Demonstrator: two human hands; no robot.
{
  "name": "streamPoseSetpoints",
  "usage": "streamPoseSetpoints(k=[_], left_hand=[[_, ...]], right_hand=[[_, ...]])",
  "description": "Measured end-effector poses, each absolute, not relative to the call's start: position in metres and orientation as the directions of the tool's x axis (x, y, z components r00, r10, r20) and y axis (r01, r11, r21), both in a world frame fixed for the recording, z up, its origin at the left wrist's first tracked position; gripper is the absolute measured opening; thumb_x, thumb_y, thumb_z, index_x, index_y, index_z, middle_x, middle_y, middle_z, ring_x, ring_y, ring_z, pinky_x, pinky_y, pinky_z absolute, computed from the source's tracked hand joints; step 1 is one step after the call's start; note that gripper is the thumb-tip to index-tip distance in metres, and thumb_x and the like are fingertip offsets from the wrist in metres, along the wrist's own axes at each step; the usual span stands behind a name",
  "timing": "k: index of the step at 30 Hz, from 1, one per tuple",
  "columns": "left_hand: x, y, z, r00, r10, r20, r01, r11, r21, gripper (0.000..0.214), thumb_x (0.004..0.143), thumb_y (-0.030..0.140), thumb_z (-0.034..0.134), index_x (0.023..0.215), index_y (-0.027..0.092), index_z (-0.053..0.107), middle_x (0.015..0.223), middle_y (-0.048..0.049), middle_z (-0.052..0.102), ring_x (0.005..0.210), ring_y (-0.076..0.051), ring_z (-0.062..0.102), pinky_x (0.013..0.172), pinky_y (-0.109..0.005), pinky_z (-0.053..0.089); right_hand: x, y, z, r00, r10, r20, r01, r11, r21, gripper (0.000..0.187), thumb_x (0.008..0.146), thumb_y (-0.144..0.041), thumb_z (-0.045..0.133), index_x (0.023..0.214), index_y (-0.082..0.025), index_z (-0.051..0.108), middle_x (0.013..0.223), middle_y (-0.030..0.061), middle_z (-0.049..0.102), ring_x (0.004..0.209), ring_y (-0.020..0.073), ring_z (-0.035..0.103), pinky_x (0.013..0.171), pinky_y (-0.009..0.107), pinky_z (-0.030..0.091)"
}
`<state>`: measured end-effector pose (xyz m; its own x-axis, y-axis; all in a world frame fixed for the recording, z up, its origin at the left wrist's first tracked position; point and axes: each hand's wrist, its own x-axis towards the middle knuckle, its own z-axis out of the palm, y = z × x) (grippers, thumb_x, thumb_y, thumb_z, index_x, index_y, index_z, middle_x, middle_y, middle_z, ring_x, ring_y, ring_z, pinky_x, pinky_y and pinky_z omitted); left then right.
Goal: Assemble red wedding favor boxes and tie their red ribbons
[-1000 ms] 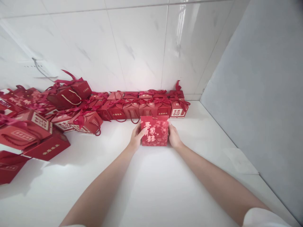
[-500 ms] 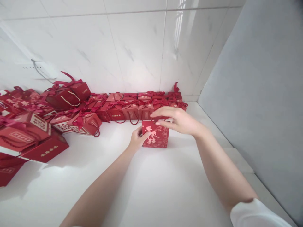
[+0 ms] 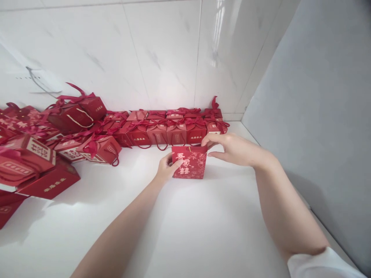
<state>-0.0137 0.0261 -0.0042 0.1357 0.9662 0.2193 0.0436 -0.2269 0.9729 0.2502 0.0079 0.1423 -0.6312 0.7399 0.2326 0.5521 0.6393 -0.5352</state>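
A red paper gift bag [image 3: 194, 164] with pale characters and a floral print stands upright on the white surface in the middle of the head view. My left hand [image 3: 168, 166] grips its left side, with the thumb across the front and the other fingers hidden behind. At the bag's top right corner is my right hand [image 3: 228, 148]. Its bent fingers reach the top edge, and the thumb is apart below them, beside the bag. A small gold-coloured bit shows at the top edge; what is inside cannot be seen.
Behind the bag, a double row of red gift boxes [image 3: 157, 133] with ribbons and cord handles lines the tiled wall [image 3: 168, 58]. More boxes [image 3: 34, 154] are piled at the left. A grey panel [image 3: 319, 96] rises on the right.
My right hand has moved from above the bag's top to its right corner. My left hand keeps its hold. The view has shifted slightly.
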Motion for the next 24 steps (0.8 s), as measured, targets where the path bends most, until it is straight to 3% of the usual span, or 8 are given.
streamPoseSetpoints(k=[6, 11, 16, 20, 24], left_hand=[[-0.013, 0.026, -0.002, 0.187, 0.957, 0.222, -0.006, -0.225, 0.974, 0.044, 0.079, 0.046, 0.073, 0.108, 0.013, 0.067, 0.106, -0.0090, 0.072, 0.096, -0.024, 0.068, 0.082, -0.030, 0.055], [-0.015, 0.028, -0.005, 0.170, 0.959, 0.227, -0.003, -0.230, 0.973, 0.046, 0.078, 0.047, 0.074, 0.109, 0.013, 0.067, 0.107, -0.0098, 0.072, 0.096, -0.025, 0.068, 0.082, -0.031, 0.055], [-0.015, 0.029, -0.009, 0.173, 0.958, 0.228, -0.004, -0.231, 0.973, 0.049, 0.078, 0.048, 0.075, 0.112, 0.014, 0.067, 0.109, -0.0101, 0.071, 0.097, -0.025, 0.067, 0.083, -0.032, 0.055], [-0.015, 0.030, -0.010, 0.171, 0.958, 0.232, 0.002, -0.236, 0.972, 0.050, 0.078, 0.049, 0.074, 0.112, 0.014, 0.067, 0.110, -0.0099, 0.071, 0.099, -0.026, 0.067, 0.086, -0.033, 0.055], [-0.015, 0.029, -0.010, 0.180, 0.952, 0.246, 0.002, -0.251, 0.968, 0.052, 0.078, 0.049, 0.074, 0.115, 0.014, 0.066, 0.111, -0.0103, 0.070, 0.101, -0.026, 0.066, 0.087, -0.034, 0.055]], right_hand=[[0.246, 0.011, 0.138, -0.598, 0.766, 0.235, 0.568, 0.612, -0.549, 0.016, 0.085, -0.013, 0.055, 0.096, -0.024, 0.055, 0.086, -0.0009, 0.069, 0.077, 0.0166, 0.066, 0.067, 0.028, 0.049], [0.244, 0.006, 0.144, -0.591, 0.736, 0.330, 0.552, 0.667, -0.500, 0.013, 0.087, -0.013, 0.056, 0.096, -0.023, 0.059, 0.095, 0.0004, 0.069, 0.088, 0.0172, 0.066, 0.076, 0.029, 0.050], [0.230, 0.003, 0.141, -0.410, 0.793, 0.451, 0.619, 0.605, -0.501, 0.010, 0.086, -0.013, 0.059, 0.088, -0.023, 0.059, 0.086, -0.0011, 0.069, 0.074, 0.0156, 0.064, 0.067, 0.029, 0.050], [0.212, 0.004, 0.129, -0.261, 0.750, 0.608, 0.514, 0.641, -0.570, 0.015, 0.089, -0.014, 0.056, 0.101, -0.022, 0.060, 0.098, 0.0017, 0.071, 0.086, 0.0169, 0.069, 0.075, 0.029, 0.055], [0.203, 0.005, 0.121, -0.481, 0.666, 0.569, 0.461, 0.745, -0.482, 0.034, 0.095, -0.013, 0.041, 0.123, -0.024, 0.057, 0.118, 0.0033, 0.068, 0.098, 0.0177, 0.067, 0.081, 0.030, 0.054]])
